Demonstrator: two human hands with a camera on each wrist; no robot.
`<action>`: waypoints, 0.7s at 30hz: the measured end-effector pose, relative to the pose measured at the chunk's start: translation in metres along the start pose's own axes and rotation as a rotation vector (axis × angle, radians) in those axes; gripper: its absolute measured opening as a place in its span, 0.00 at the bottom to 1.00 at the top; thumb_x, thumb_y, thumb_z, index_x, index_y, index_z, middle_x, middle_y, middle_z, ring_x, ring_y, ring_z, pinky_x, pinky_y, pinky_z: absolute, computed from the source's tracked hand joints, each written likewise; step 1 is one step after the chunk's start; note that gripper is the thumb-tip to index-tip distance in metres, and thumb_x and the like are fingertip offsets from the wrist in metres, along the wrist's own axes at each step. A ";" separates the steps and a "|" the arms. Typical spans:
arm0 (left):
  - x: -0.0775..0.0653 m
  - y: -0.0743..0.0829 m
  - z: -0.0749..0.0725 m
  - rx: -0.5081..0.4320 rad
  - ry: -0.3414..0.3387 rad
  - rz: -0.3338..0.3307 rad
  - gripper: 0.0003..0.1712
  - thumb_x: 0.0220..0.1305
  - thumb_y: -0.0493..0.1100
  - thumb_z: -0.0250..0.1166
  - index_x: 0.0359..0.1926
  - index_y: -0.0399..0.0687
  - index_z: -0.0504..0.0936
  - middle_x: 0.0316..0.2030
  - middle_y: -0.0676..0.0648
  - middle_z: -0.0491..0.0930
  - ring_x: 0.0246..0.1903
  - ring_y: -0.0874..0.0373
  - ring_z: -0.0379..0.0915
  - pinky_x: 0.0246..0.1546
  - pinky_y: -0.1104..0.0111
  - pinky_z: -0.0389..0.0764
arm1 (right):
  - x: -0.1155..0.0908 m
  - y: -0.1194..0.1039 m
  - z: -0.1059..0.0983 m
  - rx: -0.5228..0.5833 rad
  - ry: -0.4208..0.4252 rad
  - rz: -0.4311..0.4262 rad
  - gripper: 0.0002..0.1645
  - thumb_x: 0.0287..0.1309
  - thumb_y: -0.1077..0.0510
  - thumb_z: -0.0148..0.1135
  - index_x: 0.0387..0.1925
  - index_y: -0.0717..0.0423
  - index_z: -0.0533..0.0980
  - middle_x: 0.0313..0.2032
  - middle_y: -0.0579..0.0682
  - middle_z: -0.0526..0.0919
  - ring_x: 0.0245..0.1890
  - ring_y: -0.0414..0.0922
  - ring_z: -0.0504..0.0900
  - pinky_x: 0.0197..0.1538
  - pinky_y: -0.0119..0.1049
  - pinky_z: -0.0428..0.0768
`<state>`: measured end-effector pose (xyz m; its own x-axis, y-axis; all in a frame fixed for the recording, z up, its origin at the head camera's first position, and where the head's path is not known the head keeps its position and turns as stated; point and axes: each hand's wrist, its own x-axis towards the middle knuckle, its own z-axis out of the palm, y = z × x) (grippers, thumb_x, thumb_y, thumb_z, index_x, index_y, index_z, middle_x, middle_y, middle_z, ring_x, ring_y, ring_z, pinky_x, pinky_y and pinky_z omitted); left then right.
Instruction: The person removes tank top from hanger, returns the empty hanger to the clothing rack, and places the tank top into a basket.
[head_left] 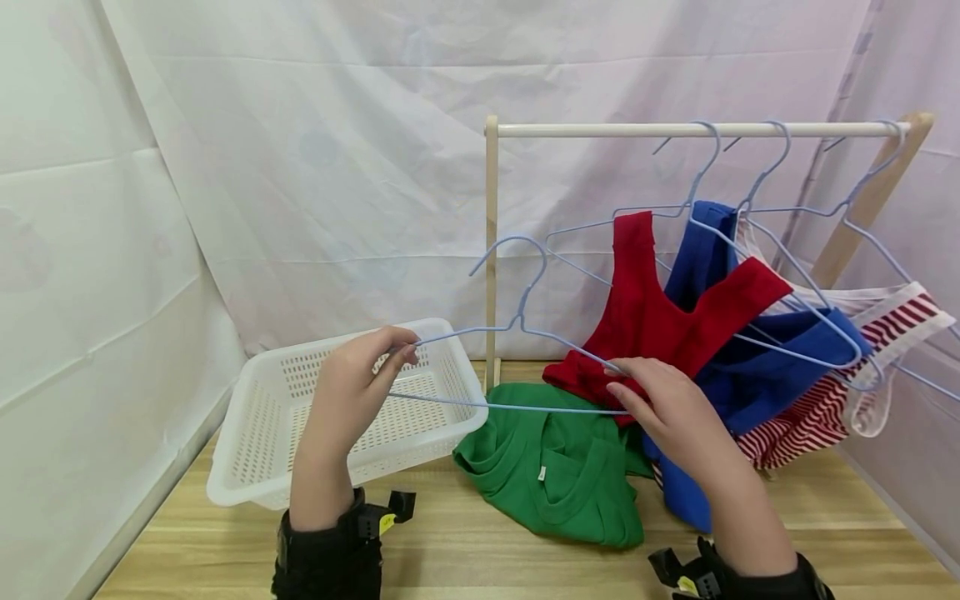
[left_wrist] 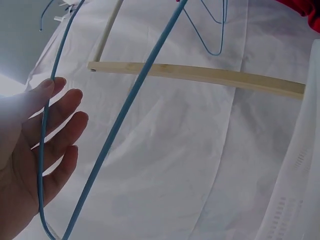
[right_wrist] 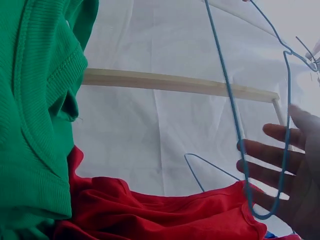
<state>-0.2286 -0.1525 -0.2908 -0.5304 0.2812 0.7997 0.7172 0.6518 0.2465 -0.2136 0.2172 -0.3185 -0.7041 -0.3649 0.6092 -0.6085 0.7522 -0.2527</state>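
A bare blue clothes hanger (head_left: 517, 323) is held up between both hands, its hook pointing up. My left hand (head_left: 358, 387) pinches its left shoulder between thumb and fingers; in the left wrist view that hand (left_wrist: 42, 135) has its other fingers loosely bent behind the wire. On the other end, my right hand (head_left: 678, 408) holds the right corner, and the right wrist view shows its fingers (right_wrist: 267, 152) spread behind the wire. Below the hanger a green shirt (head_left: 555, 475) lies folded on the wooden table (head_left: 420, 542), its neckline and small white label facing up.
A white perforated basket (head_left: 262, 492) stands at the left. A rack with a white rail (head_left: 585, 131) spans the back right. Hangers on it carry a red garment (head_left: 660, 325), a blue garment (head_left: 750, 375) and a red-and-white striped garment (head_left: 810, 412), close beside my right hand.
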 end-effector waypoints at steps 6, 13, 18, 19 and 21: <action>0.001 0.004 0.002 -0.027 -0.003 0.011 0.05 0.62 0.43 0.57 0.39 0.54 0.76 0.28 0.59 0.78 0.30 0.69 0.70 0.26 0.64 0.73 | -0.002 0.002 -0.005 -0.061 0.171 -0.114 0.09 0.58 0.63 0.54 0.39 0.50 0.74 0.32 0.43 0.80 0.32 0.33 0.73 0.32 0.39 0.79; 0.002 0.005 0.004 -0.107 -0.073 -0.030 0.05 0.63 0.44 0.56 0.40 0.56 0.76 0.29 0.59 0.79 0.33 0.68 0.71 0.30 0.62 0.74 | -0.003 0.007 -0.011 -0.103 0.325 -0.153 0.06 0.57 0.63 0.54 0.35 0.52 0.75 0.27 0.44 0.80 0.27 0.34 0.74 0.26 0.34 0.77; -0.001 0.001 0.001 -0.104 -0.100 -0.108 0.08 0.65 0.49 0.53 0.42 0.58 0.76 0.32 0.59 0.79 0.35 0.68 0.72 0.30 0.61 0.75 | -0.005 0.014 -0.017 -0.103 0.390 -0.133 0.06 0.60 0.61 0.51 0.34 0.53 0.75 0.25 0.45 0.80 0.25 0.34 0.74 0.24 0.31 0.74; -0.002 0.000 0.001 -0.105 -0.101 -0.124 0.08 0.65 0.49 0.53 0.42 0.58 0.76 0.32 0.59 0.79 0.35 0.67 0.72 0.29 0.61 0.75 | -0.006 0.015 -0.018 -0.103 0.394 -0.124 0.06 0.60 0.61 0.51 0.34 0.53 0.75 0.24 0.45 0.79 0.25 0.34 0.74 0.24 0.31 0.73; -0.003 -0.002 0.000 -0.108 -0.090 -0.142 0.09 0.65 0.49 0.52 0.43 0.58 0.76 0.32 0.58 0.79 0.34 0.67 0.72 0.29 0.62 0.76 | -0.007 0.018 -0.019 -0.101 0.399 -0.111 0.06 0.60 0.61 0.50 0.33 0.53 0.75 0.23 0.45 0.79 0.24 0.35 0.73 0.23 0.30 0.72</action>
<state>-0.2286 -0.1547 -0.2934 -0.6643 0.2571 0.7019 0.6743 0.6113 0.4143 -0.2128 0.2437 -0.3128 -0.4275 -0.2208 0.8766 -0.6197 0.7776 -0.1063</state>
